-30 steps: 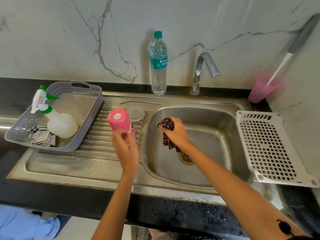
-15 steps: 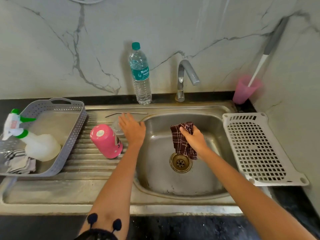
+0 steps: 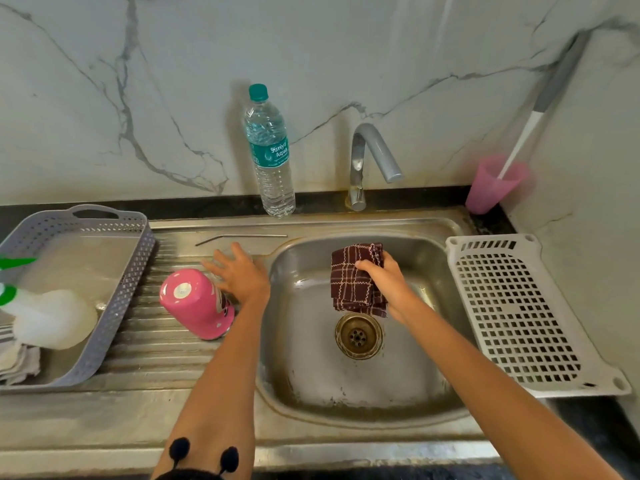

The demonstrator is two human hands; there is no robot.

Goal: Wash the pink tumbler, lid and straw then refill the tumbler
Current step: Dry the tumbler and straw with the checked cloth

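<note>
Left hand [image 3: 240, 277]: flat, fingers straight and spread, palm down over the drainboard [image 3: 156, 355], holding nothing.
Lid [image 3: 248, 253]: clear, mostly hidden under the left fingers. Only a faint rim shows, and contact with the hand cannot be told.
Right hand [image 3: 388, 284]: fingers curled round the cloth [image 3: 351, 280], held above the sink [image 3: 311, 375].
Cloth: maroon with a pale check, folded, hanging from the grip just above the drain [image 3: 359, 336].
Tumbler [image 3: 195, 303]: pink, mouth down on the ribbed drainboard, base up, leaning a little. It is just beside the left wrist, between the hand and the basket [image 3: 116, 306].
Straw [image 3: 242, 235]: metal, bent at its left end. It lies flat along the back of the drainboard, just beyond the left fingertips.
Sink: steel, single bowl, right of the drainboard.
Tap [image 3: 369, 157]: curved steel, behind the bowl, spout turned right.
Bottle [image 3: 270, 157]: clear, green cap and label, upright against the wall behind the drainboard, left of the tap.
Basket: grey, perforated, at the left end of the drainboard.
Sprayer [image 3: 52, 317]: white with green parts, lying in the basket.
Rag [image 3: 15, 360]: striped, in the basket's near corner.
Tray [image 3: 491, 242]: white, perforated, flat on the dark surface [image 3: 588, 427] right of the sink.
Cup [image 3: 490, 187]: pink, in the far right corner.
Brush [image 3: 528, 131]: white and grey handle, standing in the cup and leaning on the wall.
</note>
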